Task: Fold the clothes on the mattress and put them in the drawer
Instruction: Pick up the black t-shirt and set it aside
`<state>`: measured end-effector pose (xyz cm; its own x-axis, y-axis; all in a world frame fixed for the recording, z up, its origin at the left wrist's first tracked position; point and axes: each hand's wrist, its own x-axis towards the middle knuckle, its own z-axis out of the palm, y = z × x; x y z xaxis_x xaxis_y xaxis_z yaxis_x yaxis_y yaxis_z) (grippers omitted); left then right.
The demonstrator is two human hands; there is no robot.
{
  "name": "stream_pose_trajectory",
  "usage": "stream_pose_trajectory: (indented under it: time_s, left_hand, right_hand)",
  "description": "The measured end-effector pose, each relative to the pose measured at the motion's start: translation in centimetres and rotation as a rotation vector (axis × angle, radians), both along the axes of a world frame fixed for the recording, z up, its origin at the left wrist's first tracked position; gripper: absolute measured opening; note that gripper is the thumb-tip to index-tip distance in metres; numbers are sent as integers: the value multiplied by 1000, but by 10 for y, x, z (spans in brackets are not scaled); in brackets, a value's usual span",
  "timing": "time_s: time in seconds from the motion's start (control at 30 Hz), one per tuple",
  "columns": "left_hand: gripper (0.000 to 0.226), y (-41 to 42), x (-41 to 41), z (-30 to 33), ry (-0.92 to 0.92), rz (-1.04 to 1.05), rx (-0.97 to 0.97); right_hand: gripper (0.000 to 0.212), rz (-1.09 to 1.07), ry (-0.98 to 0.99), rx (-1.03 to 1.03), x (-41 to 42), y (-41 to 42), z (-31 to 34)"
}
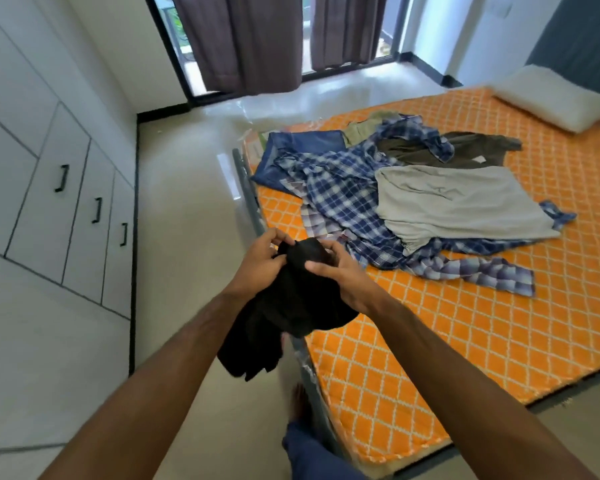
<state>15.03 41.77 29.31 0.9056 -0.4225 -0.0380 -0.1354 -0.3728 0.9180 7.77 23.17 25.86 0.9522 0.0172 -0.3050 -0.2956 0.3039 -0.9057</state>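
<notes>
both hands are gripping a black garment (284, 306) at frame centre, left hand (260, 259) and right hand (343, 275) pinching its top; it is hanging with long axis running 12 to 7 o'clock. mattress (465, 323) with clothes pile (378, 195) is lying at 2 o'clock, drawers (59, 209) at 9 o'clock. no writing readable.

bare floor (187, 188) runs open toward 11 o'clock; clothes pile (413, 195) blocks 1 o'clock on the mattress (465, 341); cabinets (49, 202) wall 9 o'clock.
</notes>
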Motion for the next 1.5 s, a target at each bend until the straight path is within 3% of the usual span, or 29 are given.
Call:
stream_pose_trajectory:
  time_s: [0.13, 0.23, 0.33, 0.43, 0.5, 0.63, 0.7, 0.83, 1.03, 1.17, 1.23, 1.33, 1.5]
  left_hand:
    - [43, -36, 67, 11, 91, -68, -172]
    - [43, -56, 123, 16, 143, -90, -216]
    - [36, -76, 183, 13, 115, -145, -209]
    - [22, -93, 222, 7, 71, -263, -129]
    - [14, -104, 239, -1, 144, -320, -68]
    - [15, -125, 281, -39, 175, -450, 147]
    - [12, -137, 311, -65, 164, -552, 233]
    - [25, -150, 363, -102, 155, -678, 357]
    - [13, -183, 467, -143, 205, -778, 492]
    - [11, -217, 516, -159, 126, -818, 612]
    - [15, -237, 532, -167, 59, -830, 653]
    - [22, -260, 552, -194, -44, -763, 699]
    - [45, -270, 603, -257, -151, -684, 949]
  right_hand:
    - [81, 65, -35, -19, 41, 14, -14]
    - [61, 17, 6, -99, 92, 7, -12]
    - [45, -166, 15, -175, 145, -21, -13]
    - [44, -263, 47, -189, 173, -44, -17]
    - [44, -330, 85, -194, 181, -54, -21]
    - [34, -618, 213, -139, 202, -81, -33]
    - [40, -779, 276, -101, 218, -97, -44]
    - [44, -902, 345, -128, 248, -120, -66]
    - [67, -806, 512, -302, 294, -157, -99]
    - [93, -974, 609, -346, 295, -178, -127]
    - [94, -981, 684, -487, 285, -191, -146]
    - [104, -793, 904, -738, 268, -204, -178]
    - [118, -853, 1045, -468, 249, -202, -267]
